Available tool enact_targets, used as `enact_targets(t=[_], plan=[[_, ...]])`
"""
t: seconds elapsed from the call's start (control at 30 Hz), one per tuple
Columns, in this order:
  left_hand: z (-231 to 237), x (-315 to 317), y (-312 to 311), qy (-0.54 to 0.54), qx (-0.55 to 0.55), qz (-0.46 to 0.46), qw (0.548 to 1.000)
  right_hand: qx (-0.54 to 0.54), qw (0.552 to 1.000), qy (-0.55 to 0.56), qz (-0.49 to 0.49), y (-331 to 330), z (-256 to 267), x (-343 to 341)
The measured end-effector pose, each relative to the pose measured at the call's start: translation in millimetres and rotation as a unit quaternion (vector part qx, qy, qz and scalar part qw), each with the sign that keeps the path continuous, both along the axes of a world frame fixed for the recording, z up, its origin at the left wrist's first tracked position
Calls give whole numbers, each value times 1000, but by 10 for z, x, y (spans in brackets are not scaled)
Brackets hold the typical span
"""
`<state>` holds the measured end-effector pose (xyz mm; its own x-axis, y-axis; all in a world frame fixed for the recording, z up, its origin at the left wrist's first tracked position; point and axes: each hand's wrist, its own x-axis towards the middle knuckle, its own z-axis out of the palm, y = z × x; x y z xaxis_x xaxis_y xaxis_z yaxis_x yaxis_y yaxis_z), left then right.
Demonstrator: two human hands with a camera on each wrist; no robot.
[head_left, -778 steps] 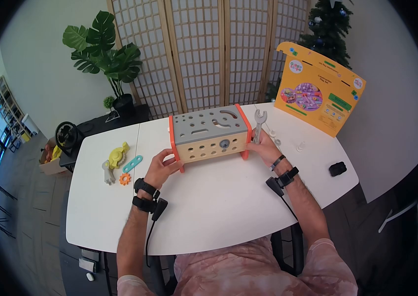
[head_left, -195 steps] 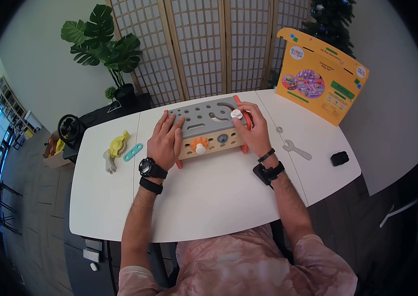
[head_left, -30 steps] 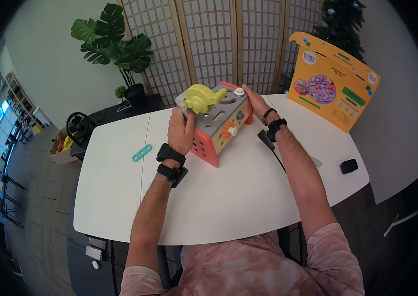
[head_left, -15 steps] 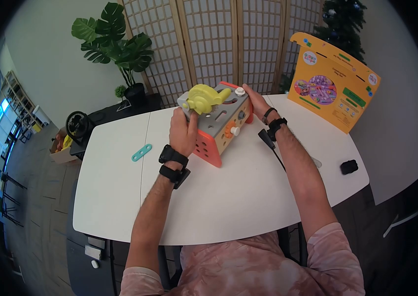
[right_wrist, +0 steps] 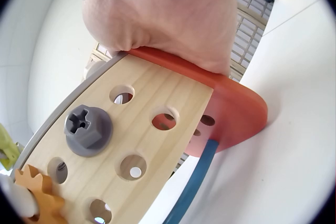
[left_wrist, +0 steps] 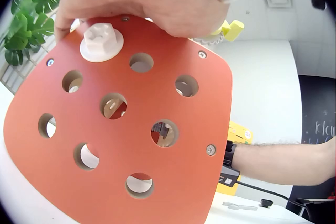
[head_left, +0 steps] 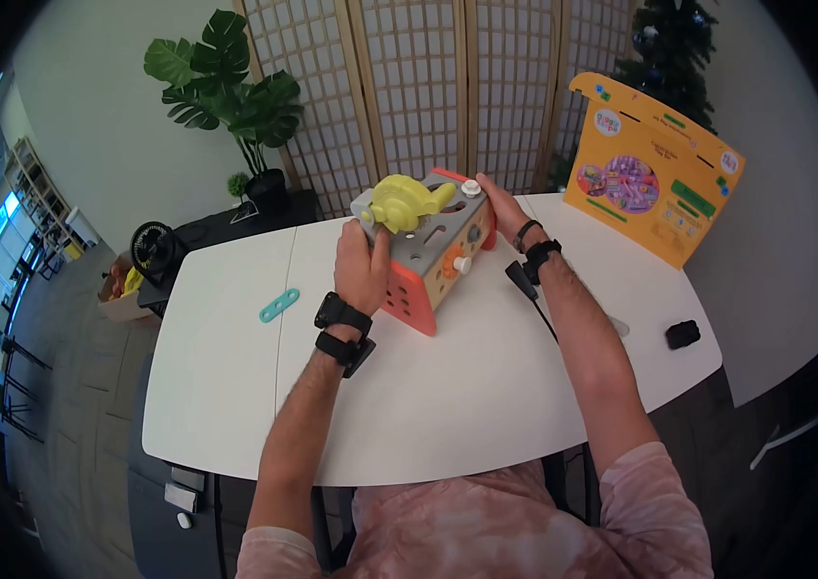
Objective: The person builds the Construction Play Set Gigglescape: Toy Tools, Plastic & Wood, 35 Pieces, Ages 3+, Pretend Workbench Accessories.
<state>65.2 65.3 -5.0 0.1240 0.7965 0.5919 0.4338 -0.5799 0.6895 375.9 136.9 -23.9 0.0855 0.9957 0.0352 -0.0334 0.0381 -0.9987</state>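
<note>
A toy workbench with a grey top, wooden sides and red end panels stands turned on the table. My left hand grips the top of its near-left red panel, fingers over the edge; my right hand holds the far-right one. A rounded yellow toy with a grey end lies on the grey top, by my left hand. In the left wrist view, a white bolt sits in the red panel. The wooden side bears a grey bolt and an orange gear. Another white bolt stands on the top near my right hand.
A teal strip with holes lies left on the white table. To the right are a small black object and a grey wrench, partly behind my right forearm. A yellow box stands at the back right.
Since the oldest frames, the wrench left my right hand, the gear and white bolts went onto the workbench, the yellow toy moved onto its top, and the workbench turned. The last second shows slight shifts.
</note>
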Motion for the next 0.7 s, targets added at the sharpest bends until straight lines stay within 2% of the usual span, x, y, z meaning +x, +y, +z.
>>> enact_targets(t=[0.23,0.3,0.47,0.57,0.7], plan=[[2,-1,12,3,11,1,1000,-8,1000,-20,-10,22,-37,20],[-2,-28,31,7,-4,-19,1000,-7,1000,-20,-3,-12,-18,-19],[-4,-226,80,39,36,-64,997,-9,1000,-8,17,155,-155,92],[181,-371,-40,44,-132,-144,980,-12,1000,-12,16,168,-163,103],[22,-424,28,25,-97,-158,982,-8,1000,-5,14,55,-81,32]])
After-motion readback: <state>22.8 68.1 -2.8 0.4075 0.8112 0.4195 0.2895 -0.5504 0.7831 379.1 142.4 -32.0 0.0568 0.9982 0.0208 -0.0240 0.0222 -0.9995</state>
